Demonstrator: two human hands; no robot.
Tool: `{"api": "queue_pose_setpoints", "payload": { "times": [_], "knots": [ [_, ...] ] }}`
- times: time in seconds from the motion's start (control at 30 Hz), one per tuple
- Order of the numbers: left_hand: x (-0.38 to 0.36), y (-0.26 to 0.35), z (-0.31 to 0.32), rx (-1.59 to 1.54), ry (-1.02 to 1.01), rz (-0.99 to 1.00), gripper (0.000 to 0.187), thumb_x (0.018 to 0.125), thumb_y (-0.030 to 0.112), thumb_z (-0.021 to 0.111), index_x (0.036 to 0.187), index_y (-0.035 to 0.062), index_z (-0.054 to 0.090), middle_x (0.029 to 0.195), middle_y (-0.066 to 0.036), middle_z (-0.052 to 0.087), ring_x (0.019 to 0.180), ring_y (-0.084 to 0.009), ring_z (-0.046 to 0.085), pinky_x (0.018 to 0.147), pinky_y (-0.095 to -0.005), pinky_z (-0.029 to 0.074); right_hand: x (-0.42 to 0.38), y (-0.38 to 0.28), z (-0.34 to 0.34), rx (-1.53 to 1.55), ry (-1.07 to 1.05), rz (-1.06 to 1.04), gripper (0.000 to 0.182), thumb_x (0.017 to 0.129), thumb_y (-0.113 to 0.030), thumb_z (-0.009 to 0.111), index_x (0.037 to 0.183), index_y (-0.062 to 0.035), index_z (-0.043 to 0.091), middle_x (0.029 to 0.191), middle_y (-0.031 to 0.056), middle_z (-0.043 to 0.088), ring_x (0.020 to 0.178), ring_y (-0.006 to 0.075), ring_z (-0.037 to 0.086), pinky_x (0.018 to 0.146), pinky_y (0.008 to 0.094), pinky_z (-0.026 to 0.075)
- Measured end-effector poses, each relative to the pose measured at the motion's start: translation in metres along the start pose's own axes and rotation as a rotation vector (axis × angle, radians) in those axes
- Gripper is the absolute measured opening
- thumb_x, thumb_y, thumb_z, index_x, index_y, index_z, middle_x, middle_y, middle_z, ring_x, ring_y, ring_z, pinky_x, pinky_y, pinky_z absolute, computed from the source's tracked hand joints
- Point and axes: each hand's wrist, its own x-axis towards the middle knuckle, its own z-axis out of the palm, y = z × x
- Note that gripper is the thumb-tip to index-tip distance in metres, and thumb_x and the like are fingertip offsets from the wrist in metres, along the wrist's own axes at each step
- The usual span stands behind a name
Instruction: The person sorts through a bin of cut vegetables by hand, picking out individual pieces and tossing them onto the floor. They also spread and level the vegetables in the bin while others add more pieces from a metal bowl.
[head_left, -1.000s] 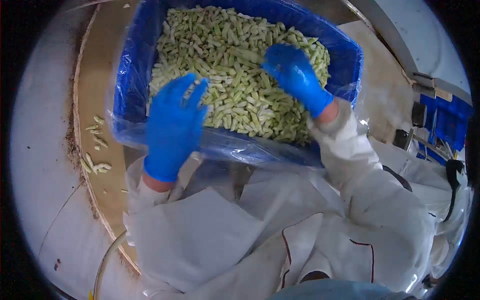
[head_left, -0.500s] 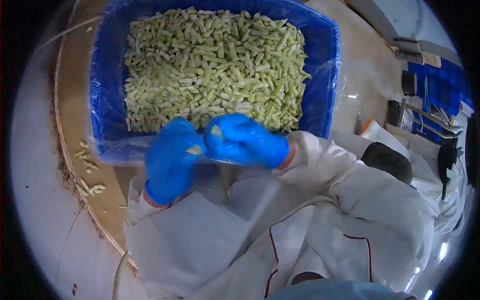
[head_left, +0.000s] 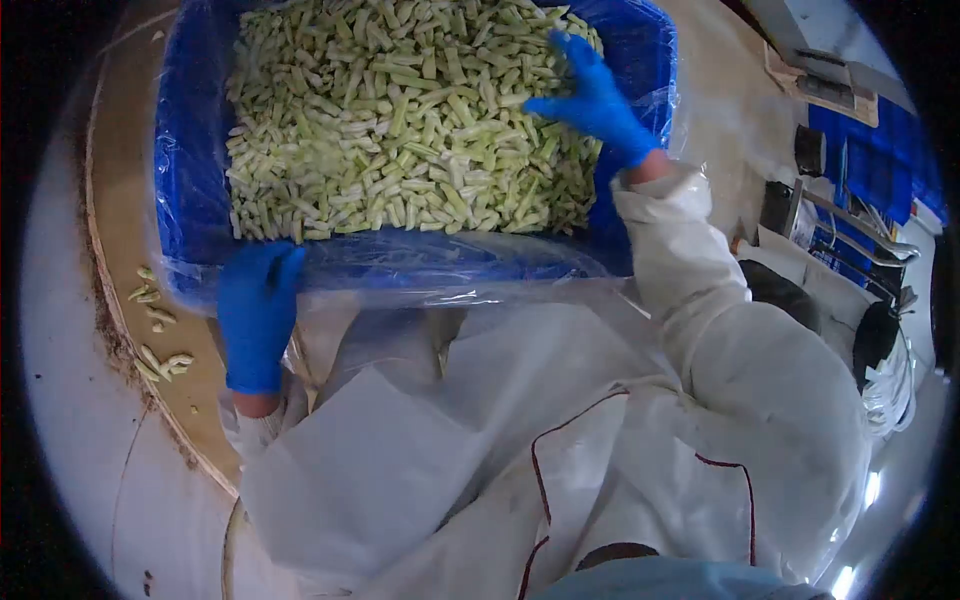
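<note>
A blue bin (head_left: 185, 150) lined with clear plastic film (head_left: 450, 262) holds a heap of pale green, stick-like cut vegetable pieces (head_left: 400, 130). At the bin's near left corner, my left hand (head_left: 258, 318), in a blue glove, has its fingers closed over the lined rim; the fingertips are partly hidden. My right hand (head_left: 598, 105), also gloved in blue, is over the right side of the heap. Its thumb and fingers are spread, and nothing shows between them.
Several loose vegetable pieces (head_left: 160, 362) lie on the brown surface (head_left: 205, 425) left of the bin. A metal handle or rail (head_left: 860, 235) and blue crates (head_left: 880, 165) stand at the right. White protective clothing (head_left: 400, 440) fills the foreground.
My hands, close together at the bin's near edge before, are now apart. The left moved left onto the rim; the right moved up and right over the heap and opened.
</note>
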Motion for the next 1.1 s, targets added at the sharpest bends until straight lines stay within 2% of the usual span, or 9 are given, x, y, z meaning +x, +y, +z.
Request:
{"api": "queue_pose_setpoints", "payload": {
  "times": [0.07, 0.2, 0.23, 0.33, 0.5, 0.6, 0.73, 0.97, 1.1],
  "knots": [
    [-0.002, 0.01, -0.002, -0.08, 0.056, 0.002, 0.015, 0.081, 0.016, 0.067, 0.085, 0.0019, 0.064, 0.078, -0.014, 0.062, 0.07, -0.0314, 0.058, 0.065, -0.0401, 0.044, -0.007, -0.038, 0.02, -0.278, 0.015, -0.069, 0.088, 0.065, -0.046, 0.079, 0.139, -0.0229, 0.038, 0.141, 0.0195, 0.034, 0.124, 0.0331, 0.041, 0.103, 0.0464, 0.033],
    [-0.003, 0.007, 0.004, -0.088, 0.148, 0.062, 0.013, 0.08, 0.015, 0.066, 0.081, 0.0018, 0.063, 0.074, -0.015, 0.06, 0.068, -0.0326, 0.057, 0.064, -0.0394, 0.043, 0.026, -0.074, 0.054, -0.004, -0.214, -0.284, 0.104, 0.054, -0.057, 0.079, 0.142, -0.0288, 0.032, 0.143, 0.0251, 0.028, 0.129, 0.0465, 0.03, 0.106, 0.0543, 0.027],
    [-0.003, 0.006, 0.004, -0.077, 0.141, 0.043, 0.013, 0.08, 0.014, 0.066, 0.08, 0.0018, 0.063, 0.074, -0.015, 0.06, 0.068, -0.0327, 0.056, 0.064, -0.0392, 0.043, 0.038, -0.091, 0.066, 0.036, -0.23, -0.277, 0.098, 0.061, -0.054, 0.077, 0.143, -0.0315, 0.028, 0.144, 0.0261, 0.025, 0.13, 0.0468, 0.028, 0.106, 0.0541, 0.027],
    [0.0, 0.007, 0.006, -0.058, 0.135, 0.008, 0.012, 0.08, 0.014, 0.066, 0.078, 0.0019, 0.063, 0.073, -0.015, 0.06, 0.067, -0.0328, 0.056, 0.064, -0.0388, 0.043, 0.075, -0.13, 0.097, 0.305, -0.103, -0.401, 0.09, 0.066, -0.031, 0.073, 0.142, -0.0091, 0.031, 0.145, 0.0245, 0.026, 0.134, 0.0418, 0.024, 0.109, 0.0452, 0.023],
    [-0.009, -0.002, 0.003, -0.186, 0.127, -0.063, 0.01, 0.079, 0.011, 0.067, 0.08, 0.0023, 0.065, 0.075, -0.014, 0.061, 0.069, -0.0314, 0.057, 0.065, -0.0379, 0.044, 0.108, -0.181, 0.135, 0.172, -0.207, -0.377, 0.099, 0.061, -0.029, 0.079, 0.142, -0.0072, 0.028, 0.146, 0.026, 0.022, 0.134, 0.0409, 0.024, 0.11, 0.0436, 0.024],
    [-0.018, -0.004, -0.003, -0.275, 0.099, -0.112, 0.01, 0.078, 0.009, 0.068, 0.086, 0.0029, 0.067, 0.08, -0.014, 0.063, 0.076, -0.031, 0.059, 0.069, -0.0371, 0.046, 0.123, -0.177, 0.142, 0.187, -0.22, -0.527, 0.096, 0.062, -0.031, 0.079, 0.142, -0.0084, 0.03, 0.147, 0.0241, 0.022, 0.134, 0.0415, 0.024, 0.111, 0.0437, 0.023],
    [-0.022, -0.001, -0.013, -0.201, 0.087, 0.002, 0.016, 0.076, 0.008, 0.068, 0.092, 0.0042, 0.067, 0.089, -0.013, 0.064, 0.087, -0.0314, 0.059, 0.078, -0.0377, 0.046, 0.091, -0.15, 0.142, 0.102, -0.38, -0.602, 0.09, 0.067, -0.047, 0.074, 0.143, -0.0313, 0.029, 0.146, 0.0232, 0.025, 0.13, 0.0469, 0.027, 0.107, 0.0534, 0.027],
    [-0.029, 0.003, -0.023, -0.203, 0.073, -0.002, 0.019, 0.074, 0.007, 0.068, 0.094, 0.0048, 0.067, 0.094, -0.012, 0.064, 0.094, -0.0316, 0.058, 0.083, -0.0389, 0.046, -0.016, -0.131, 0.064, 0.018, -0.694, -0.814, 0.083, 0.066, -0.033, 0.076, 0.139, -0.0299, 0.038, 0.148, 0.0132, 0.026, 0.127, 0.0417, 0.034, 0.104, 0.0485, 0.033],
    [-0.029, 0.0, -0.02, -0.192, 0.093, 0.026, 0.017, 0.074, 0.007, 0.067, 0.091, 0.0044, 0.066, 0.093, -0.013, 0.064, 0.093, -0.0321, 0.058, 0.083, -0.039, 0.046, 0.01, -0.135, 0.069, 0.077, -0.465, -0.483, 0.095, 0.062, -0.041, 0.078, 0.143, -0.0237, 0.032, 0.147, 0.0176, 0.026, 0.13, 0.0412, 0.031, 0.106, 0.0496, 0.028]
  ]
}}
